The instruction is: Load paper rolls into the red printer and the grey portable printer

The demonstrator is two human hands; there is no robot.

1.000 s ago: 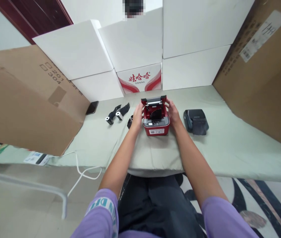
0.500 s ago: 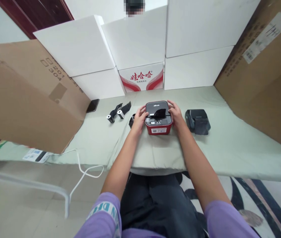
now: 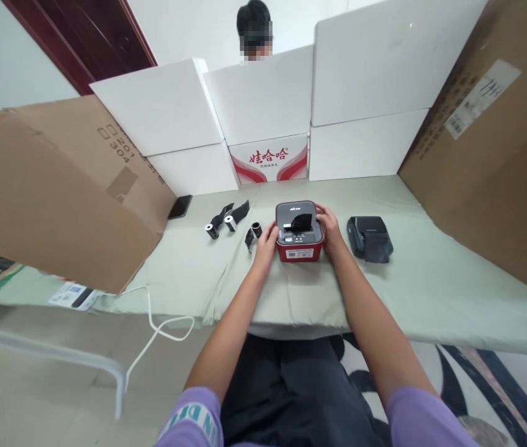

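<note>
Head view: the left hand and right hand grip the red printer from opposite sides. The unit stands, lid down, midway between the table's front and back edges; a black strip projects from its top.

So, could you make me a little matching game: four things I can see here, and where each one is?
Things:
1. red device
2. dark device
3. flat dark slab
4. white cable

Places:
A. beside the cardboard box marked 304
B. past the front edge of the green cloth
C. between the left hand and the right hand
D. to the right of the right hand

Pairs: 1-C, 2-D, 3-A, 4-B.
</note>
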